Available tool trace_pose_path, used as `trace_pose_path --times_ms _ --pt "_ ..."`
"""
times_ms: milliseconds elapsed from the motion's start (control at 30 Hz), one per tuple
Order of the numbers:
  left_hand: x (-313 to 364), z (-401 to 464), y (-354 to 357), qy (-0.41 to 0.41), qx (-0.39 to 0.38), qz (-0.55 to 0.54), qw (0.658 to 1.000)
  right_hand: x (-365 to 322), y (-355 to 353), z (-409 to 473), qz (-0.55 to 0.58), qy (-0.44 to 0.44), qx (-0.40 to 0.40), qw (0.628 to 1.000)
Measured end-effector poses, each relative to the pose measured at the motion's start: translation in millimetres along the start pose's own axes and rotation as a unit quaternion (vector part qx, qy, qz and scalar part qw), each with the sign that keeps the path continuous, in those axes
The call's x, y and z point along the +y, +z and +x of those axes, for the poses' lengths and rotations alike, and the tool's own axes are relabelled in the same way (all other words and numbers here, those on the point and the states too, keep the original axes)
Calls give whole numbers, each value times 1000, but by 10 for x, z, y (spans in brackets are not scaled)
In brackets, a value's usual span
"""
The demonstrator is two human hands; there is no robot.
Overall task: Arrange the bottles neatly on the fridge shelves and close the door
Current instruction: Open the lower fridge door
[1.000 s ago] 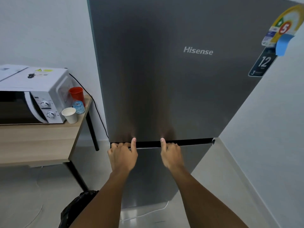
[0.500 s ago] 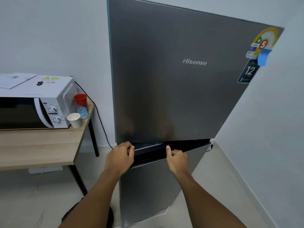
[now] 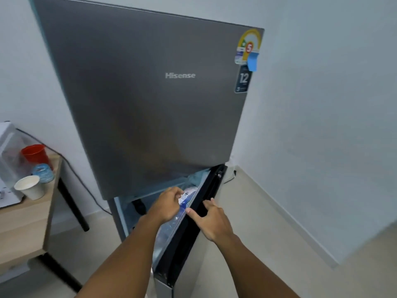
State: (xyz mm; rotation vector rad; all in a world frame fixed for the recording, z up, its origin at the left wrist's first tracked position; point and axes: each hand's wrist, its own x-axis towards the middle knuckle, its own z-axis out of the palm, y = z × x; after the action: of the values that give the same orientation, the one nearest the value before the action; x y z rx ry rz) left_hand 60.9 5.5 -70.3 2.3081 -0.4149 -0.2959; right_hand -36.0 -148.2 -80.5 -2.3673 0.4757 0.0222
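Observation:
The grey fridge's upper door (image 3: 150,104) is closed. Below it, the lower door (image 3: 189,244) stands swung open to the right, its black top edge facing me. Clear plastic bottles (image 3: 169,227) with blue-white labels sit in the door's inner shelf, mostly hidden by my left arm. My left hand (image 3: 166,205) hovers in the gap with its fingers curled, right beside a bottle top; whether it grips anything is unclear. My right hand (image 3: 211,222) lies flat on the door's top edge with its fingers apart. A dark object (image 3: 139,206) shows inside the compartment.
A wooden table (image 3: 19,229) stands at the left with a white microwave (image 3: 8,151), a red cup (image 3: 35,154), a paper cup (image 3: 30,187) and a small blue-topped item (image 3: 43,173). A white wall (image 3: 322,147) runs close along the right of the open door.
The lower door has swung from barely ajar to wide open on the right. My left hand has left its edge and moved into the gap. The view has shifted right.

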Motion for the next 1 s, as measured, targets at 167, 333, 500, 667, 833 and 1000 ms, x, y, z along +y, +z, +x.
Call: trace_pose_path --times_ms 167,333,500,667,833,1000 --pt "440 197 379 155 -78 181 968 236 -285 -101 27 4 -52 998" --pt "820 225 843 196 -147 231 942 518 -452 -170 10 28 -39 999" --pt "1079 238 1040 202 -141 297 923 819 -787 -212 10 132 -33 991" --pt "1277 280 1292 192 -139 315 919 1082 -1023 -223 -71 184 3 980" --pt "1507 450 1486 222 -109 327 912 1409 -1166 -201 -142 183 64 971" --pt "1751 620 1791 244 -111 318 910 1799 -1464 -117 -218 106 125 962"
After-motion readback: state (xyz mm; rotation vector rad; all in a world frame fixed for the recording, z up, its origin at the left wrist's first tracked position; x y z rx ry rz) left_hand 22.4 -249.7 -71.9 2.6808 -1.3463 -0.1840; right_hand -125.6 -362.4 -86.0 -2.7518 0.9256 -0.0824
